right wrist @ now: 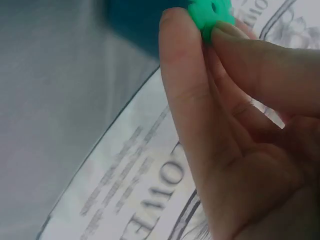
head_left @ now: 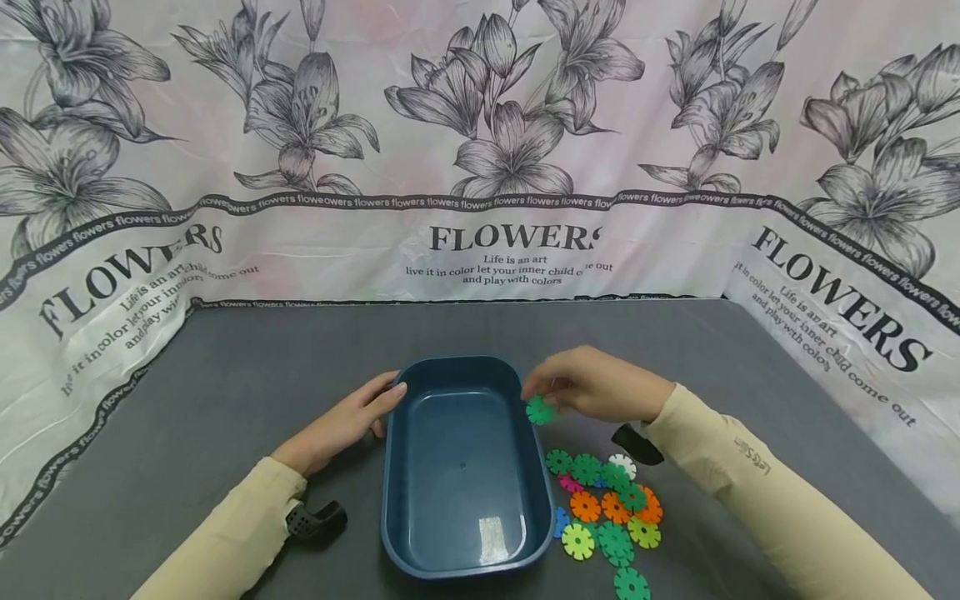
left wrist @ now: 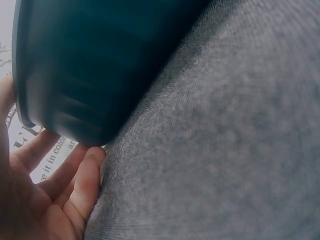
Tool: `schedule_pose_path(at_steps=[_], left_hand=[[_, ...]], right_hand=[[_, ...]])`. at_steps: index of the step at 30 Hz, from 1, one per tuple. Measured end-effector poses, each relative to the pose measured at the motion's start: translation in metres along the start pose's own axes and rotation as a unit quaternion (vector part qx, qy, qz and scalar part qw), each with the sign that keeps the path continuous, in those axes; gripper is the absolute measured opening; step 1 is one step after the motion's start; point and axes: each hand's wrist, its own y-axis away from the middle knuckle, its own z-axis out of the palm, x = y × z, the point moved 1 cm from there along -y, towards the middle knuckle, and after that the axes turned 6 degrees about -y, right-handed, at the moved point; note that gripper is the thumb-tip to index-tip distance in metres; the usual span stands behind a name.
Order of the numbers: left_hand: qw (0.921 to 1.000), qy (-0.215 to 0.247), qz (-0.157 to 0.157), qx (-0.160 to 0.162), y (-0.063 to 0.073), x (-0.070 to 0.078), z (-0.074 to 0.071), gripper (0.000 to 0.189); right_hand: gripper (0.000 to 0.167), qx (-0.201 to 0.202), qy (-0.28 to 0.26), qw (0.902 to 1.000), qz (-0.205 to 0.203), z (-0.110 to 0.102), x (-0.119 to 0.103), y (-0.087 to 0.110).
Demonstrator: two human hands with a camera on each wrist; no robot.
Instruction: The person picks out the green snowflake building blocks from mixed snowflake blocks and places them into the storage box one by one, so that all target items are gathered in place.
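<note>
A dark blue rectangular plastic tub point(head_left: 462, 467) stands on the grey cloth, its bare floor showing inside. At its far left corner my left hand point(head_left: 365, 414) grips the tub, thumb over the rim and fingers against the outer wall point(left wrist: 75, 75). My right hand point(head_left: 592, 385) is beside the tub's right rim, above the cloth. Between thumb and fingertips it pinches a green notched building disc point(head_left: 539, 410), which the right wrist view shows close up. To the right of the tub lies a loose pile of similar discs, including green point(head_left: 616, 543), orange point(head_left: 585, 506) and yellow ones point(head_left: 578, 541).
A white disc point(head_left: 622, 465), a pink disc point(head_left: 570, 483) and a blue disc point(head_left: 561, 522) lie partly covered in the pile. White flower-printed sheeting point(head_left: 517, 250) rises behind the grey cloth point(head_left: 270, 342) and along both sides.
</note>
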Motion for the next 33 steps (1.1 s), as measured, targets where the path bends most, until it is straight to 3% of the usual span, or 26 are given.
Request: schedule_pose_path(at_steps=[6,13,19,25,33], left_hand=[[1.0,-0.001,0.003,0.002,0.0,0.0,0.0,0.06],[1.0,0.003,0.003,0.004,0.0,-0.001,-0.001,0.059],[1.0,0.001,0.001,0.001,-0.002,-0.001,-0.002,0.06],[1.0,0.0,0.002,0.001,-0.002,-0.001,-0.002,0.06],[0.9999,0.001,0.01,0.004,-0.002,-0.002,-0.001,0.059]], right_hand=[[0.024,-0.042,0.003,0.9991,0.007,0.012,-0.025,-0.023],[0.023,-0.128,-0.011,0.9917,-0.001,0.039,-0.043,-0.043],[0.032,-0.195,-0.034,0.98,0.019,0.058,-0.049,-0.046],[0.028,-0.27,-0.049,0.9601,0.056,0.067,-0.047,-0.044],[0.017,-0.303,-0.003,0.9521,0.042,0.07,-0.047,-0.045]])
